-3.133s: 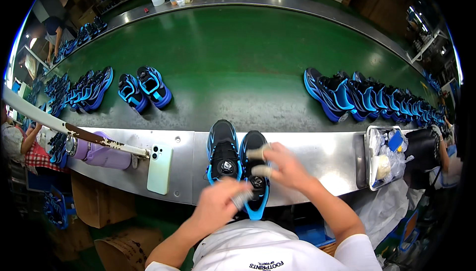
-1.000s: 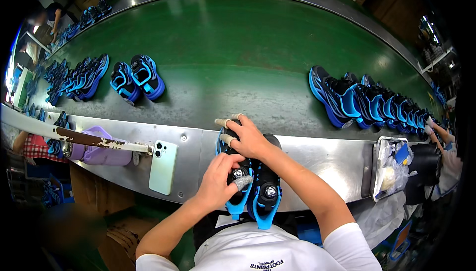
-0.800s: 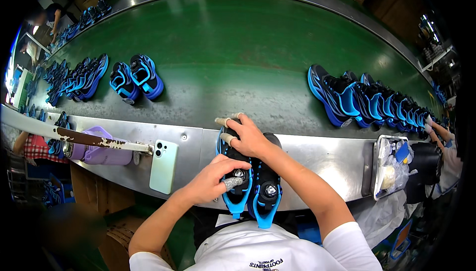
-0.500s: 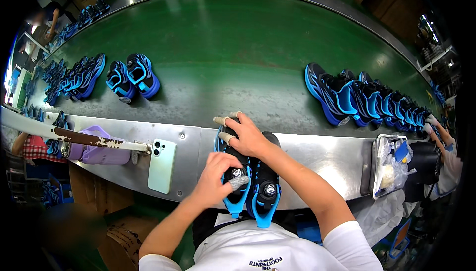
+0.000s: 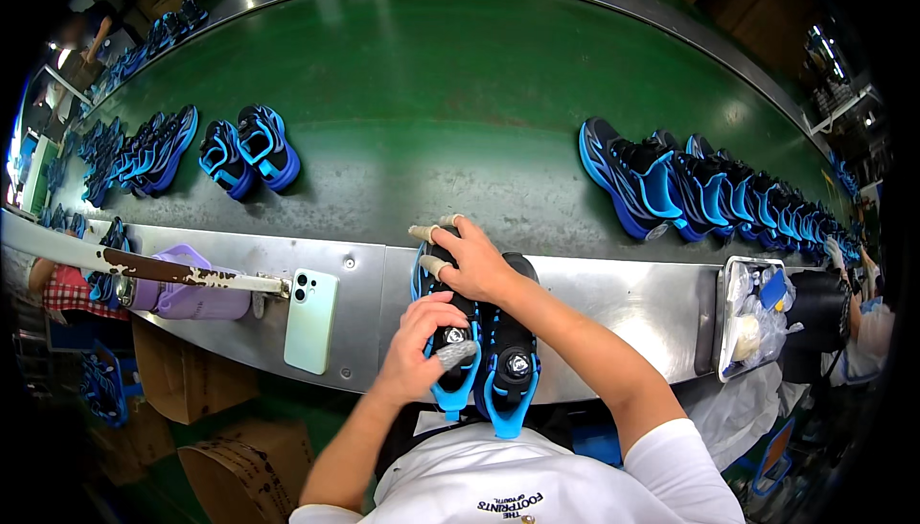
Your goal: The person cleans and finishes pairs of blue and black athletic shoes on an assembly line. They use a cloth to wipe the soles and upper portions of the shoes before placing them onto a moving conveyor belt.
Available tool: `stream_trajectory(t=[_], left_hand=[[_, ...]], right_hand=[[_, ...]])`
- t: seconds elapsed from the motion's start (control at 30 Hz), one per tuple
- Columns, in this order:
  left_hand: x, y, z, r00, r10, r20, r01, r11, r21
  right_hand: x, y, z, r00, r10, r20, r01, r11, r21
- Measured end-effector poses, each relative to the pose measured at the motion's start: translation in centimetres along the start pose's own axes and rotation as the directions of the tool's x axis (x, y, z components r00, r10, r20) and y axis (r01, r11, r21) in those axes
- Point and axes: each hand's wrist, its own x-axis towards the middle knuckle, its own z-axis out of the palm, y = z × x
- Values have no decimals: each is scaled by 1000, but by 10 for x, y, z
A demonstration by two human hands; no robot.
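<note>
Two black and bright-blue sneakers stand side by side at the near table edge, heels toward me, each with a round dial on its tongue. My left hand [image 5: 423, 344] curls around the left sneaker [image 5: 456, 394], its grey-wrapped thumb beside the dial. My right hand [image 5: 471, 261] grips that same sneaker's toe end, which it partly hides; pale covers sit on several of its fingertips. The right sneaker [image 5: 513, 332] stands under my right wrist, not gripped by either hand.
A green belt [image 5: 412, 74] runs beyond the metal ledge [image 5: 613, 304]. On it stand a sneaker pair [image 5: 264, 150] and a long row of sneakers [image 5: 628, 179]. A phone [image 5: 311, 318], purple container [image 5: 196, 284], white-painted bar [image 5: 192, 270] and tray with plastic bags [image 5: 733, 332] are nearby.
The sneakers on the belt have shifted slightly left. My left thumb has moved a little left beside the dial, and my left forearm has swung inward. My right hand stays on the toe.
</note>
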Motion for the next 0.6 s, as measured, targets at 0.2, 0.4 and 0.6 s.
stream_trajectory(t=[0.2, 0.4, 0.6], left_hand=[[6, 1, -14, 965, 45, 259, -42, 999, -18], [-15, 32, 31, 937, -166, -307, 205, 974, 98], [2, -4, -4, 998, -21, 62, 29, 992, -125]], right_hand=[[-1, -2, 4, 998, -40, -39, 38, 998, -49], [-2, -1, -1, 1000, -13, -13, 12, 1000, -22], [-2, 4, 1, 997, -38, -66, 33, 997, -74]])
